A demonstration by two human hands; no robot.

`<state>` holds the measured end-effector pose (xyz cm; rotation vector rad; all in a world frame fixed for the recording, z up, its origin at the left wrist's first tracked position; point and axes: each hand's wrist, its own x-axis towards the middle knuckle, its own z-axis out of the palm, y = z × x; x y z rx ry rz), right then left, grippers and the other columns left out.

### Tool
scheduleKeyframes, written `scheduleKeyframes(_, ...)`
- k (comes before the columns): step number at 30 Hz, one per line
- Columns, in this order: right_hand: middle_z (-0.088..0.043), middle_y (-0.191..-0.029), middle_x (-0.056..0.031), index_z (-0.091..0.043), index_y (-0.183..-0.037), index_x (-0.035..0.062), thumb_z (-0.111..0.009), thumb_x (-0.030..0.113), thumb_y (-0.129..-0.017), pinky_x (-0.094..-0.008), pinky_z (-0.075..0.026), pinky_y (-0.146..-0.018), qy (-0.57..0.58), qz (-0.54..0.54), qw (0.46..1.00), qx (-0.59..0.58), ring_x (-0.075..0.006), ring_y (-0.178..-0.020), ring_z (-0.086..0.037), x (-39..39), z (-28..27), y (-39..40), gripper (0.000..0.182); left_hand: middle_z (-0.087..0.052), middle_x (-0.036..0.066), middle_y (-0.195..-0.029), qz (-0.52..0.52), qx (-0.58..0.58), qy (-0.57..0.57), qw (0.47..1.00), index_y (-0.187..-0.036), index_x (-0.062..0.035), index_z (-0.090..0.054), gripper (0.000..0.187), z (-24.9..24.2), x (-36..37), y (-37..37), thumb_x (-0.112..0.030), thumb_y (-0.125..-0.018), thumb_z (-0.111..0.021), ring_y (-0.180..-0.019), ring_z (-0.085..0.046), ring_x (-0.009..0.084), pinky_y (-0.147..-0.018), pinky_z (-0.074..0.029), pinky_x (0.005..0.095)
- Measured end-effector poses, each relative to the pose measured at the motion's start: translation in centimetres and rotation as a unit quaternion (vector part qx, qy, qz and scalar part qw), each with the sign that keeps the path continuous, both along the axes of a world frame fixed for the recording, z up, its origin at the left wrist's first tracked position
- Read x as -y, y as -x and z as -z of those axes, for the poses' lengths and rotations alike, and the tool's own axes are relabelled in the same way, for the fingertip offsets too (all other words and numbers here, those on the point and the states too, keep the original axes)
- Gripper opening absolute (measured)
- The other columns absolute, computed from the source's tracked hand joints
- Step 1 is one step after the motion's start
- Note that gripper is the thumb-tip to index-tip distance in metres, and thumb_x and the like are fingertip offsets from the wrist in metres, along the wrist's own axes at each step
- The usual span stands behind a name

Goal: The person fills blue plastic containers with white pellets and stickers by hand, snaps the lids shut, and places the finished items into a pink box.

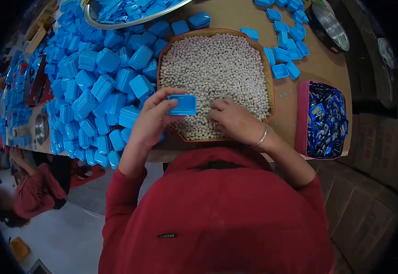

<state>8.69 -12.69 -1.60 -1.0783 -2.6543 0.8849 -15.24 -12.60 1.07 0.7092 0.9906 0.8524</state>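
Observation:
In my left hand (155,112), closed on its left edge, is a small blue plastic box (183,105) with its open side facing up. It is held over the near left part of a wide tray (272,98) full of small pale round balls (212,59). My right hand (235,119), with a bangle at the wrist, is curled into the balls just right of the box. Its fingertips are partly hidden among the balls, closed on some of them.
A big heap of closed blue boxes (103,86) lies left of the tray. Behind it stands a metal basin (137,20) of blue pieces. Open blue boxes (281,55) lie back right, near a dark round pan (329,27). A pink-sided container (302,121) holds shiny blue packets. Another person (39,189) is at far left.

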Motion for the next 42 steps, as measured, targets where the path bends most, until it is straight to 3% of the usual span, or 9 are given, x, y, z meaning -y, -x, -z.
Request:
scheduleKeyframes(2, -0.053, -0.09, -0.0145, -0.058, -0.083, 0.0036, -0.058, 0.004, -0.075, -0.0437, -0.046, -0.069, 0.021, 0.023, 0.997, -0.076, -0.0341, -0.085, -0.055, 0.2, 0.2, -1.7, 0.008, -0.059, 0.005, -0.11, 0.038, 0.03, 0.02, 0.999, -0.118, -0.0051, -0.055, 0.029, 0.9, 0.5, -1.2, -0.016, -0.091, -0.052, -0.097, -0.059, 0.0147, -0.081, -0.052, 0.0322)
scheduleKeyframes(5, -0.051, -0.086, -0.0144, -0.058, -0.082, 0.0041, -0.058, 0.002, -0.074, -0.0427, -0.046, -0.066, 0.009, 0.06, 0.996, -0.072, -0.0348, -0.078, -0.056, -0.2, -0.5, -3.2, 0.008, -0.059, 0.005, -0.11, 0.05, 0.002, 0.039, 0.998, -0.117, -0.0049, -0.055, 0.029, 2.1, 0.5, -3.5, -0.021, -0.093, -0.051, -0.101, -0.058, 0.0159, -0.083, -0.051, 0.034)
scheduleKeyframes(6, -0.052, -0.088, -0.0131, -0.057, -0.086, 0.0028, -0.06, -0.006, -0.072, -0.0401, -0.046, -0.068, 0.015, 0.074, 0.995, -0.059, -0.0336, -0.081, -0.056, -0.3, -1.5, -3.2, 0.017, -0.059, 0.005, -0.111, 0.051, 0.012, 0.05, 0.997, -0.117, -0.0055, -0.054, 0.031, 2.7, 0.6, -4.1, -0.026, -0.095, -0.05, -0.103, -0.057, 0.0168, -0.083, -0.05, 0.0349)
scheduleKeyframes(10, -0.052, -0.09, -0.0135, -0.055, -0.097, 0.0039, -0.06, -0.008, -0.071, -0.0405, -0.047, -0.068, -0.054, 0.13, 0.985, -0.101, -0.0346, -0.082, -0.057, 0.1, -4.0, -0.8, 0.029, -0.058, 0.007, -0.11, 0.04, 0.061, 0.058, 0.996, -0.118, -0.0055, -0.054, 0.031, 3.6, 0.3, -5.6, -0.027, -0.096, -0.048, -0.1, -0.057, 0.0172, -0.084, -0.051, 0.0367)
scheduleKeyframes(19, -0.051, -0.093, -0.0147, -0.056, -0.1, 0.0046, -0.059, -0.006, -0.073, -0.0426, -0.049, -0.07, -0.049, 0.141, 0.967, -0.206, -0.0362, -0.083, -0.057, -0.1, -3.0, 1.5, 0.029, -0.058, 0.006, -0.108, -0.002, 0.089, 0.072, 0.993, -0.117, -0.0024, -0.053, 0.033, 5.5, 0.2, -5.1, -0.027, -0.098, -0.041, -0.1, -0.057, 0.0148, -0.083, -0.053, 0.0351)
scheduleKeyframes(22, -0.051, -0.094, -0.0134, -0.056, -0.1, 0.0048, -0.06, -0.005, -0.073, -0.0425, -0.048, -0.072, -0.069, 0.159, 0.95, -0.261, -0.0349, -0.088, -0.057, 0.2, -3.8, 2.1, 0.029, -0.059, 0.006, -0.108, 0.003, 0.099, 0.101, 0.99, -0.117, -0.0032, -0.054, 0.036, 3.1, -0.1, -5.2, -0.03, -0.099, -0.039, -0.099, -0.058, 0.0153, -0.08, -0.054, 0.0339)
scheduleKeyframes(28, -0.051, -0.09, -0.0145, -0.056, -0.087, 0.0021, -0.064, 0.002, -0.071, -0.0442, -0.048, -0.07, -0.008, 0.13, 0.991, 0.044, -0.0342, -0.085, -0.057, 1.6, -1.5, -1.5, 0.018, -0.061, 0.009, -0.108, 0.007, 0.145, 0.143, 0.979, -0.118, -0.0028, -0.054, 0.04, 4.1, -0.9, -4.5, -0.035, -0.1, -0.038, -0.096, -0.062, 0.0184, -0.077, -0.055, 0.0326)
scheduleKeyframes(34, -0.054, -0.081, -0.0156, -0.059, -0.082, 0.0025, -0.063, 0.001, -0.068, -0.0432, -0.047, -0.067, 0.053, 0.111, 0.991, -0.047, -0.0342, -0.077, -0.058, 0.3, -0.4, -2.6, 0.015, -0.061, 0.008, -0.108, 0.008, 0.157, 0.132, 0.979, -0.117, -0.0032, -0.054, 0.039, 3.9, -1.0, -4.4, -0.035, -0.099, -0.04, -0.097, -0.061, 0.0188, -0.079, -0.054, 0.0331)
scheduleKeyframes(42, -0.056, -0.084, -0.0126, -0.06, -0.092, 0.0036, -0.065, -0.005, -0.072, -0.0375, -0.048, -0.066, 0.039, 0.168, 0.953, -0.25, -0.0312, -0.075, -0.06, -0.8, -4.0, 0.4, 0.022, -0.061, 0.006, -0.105, 0.05, 0.092, 0.096, 0.99, -0.113, -0.0039, -0.058, 0.033, 3.4, -0.5, -5.4, -0.028, -0.098, -0.042, -0.097, -0.059, 0.0152, -0.08, -0.053, 0.0347)
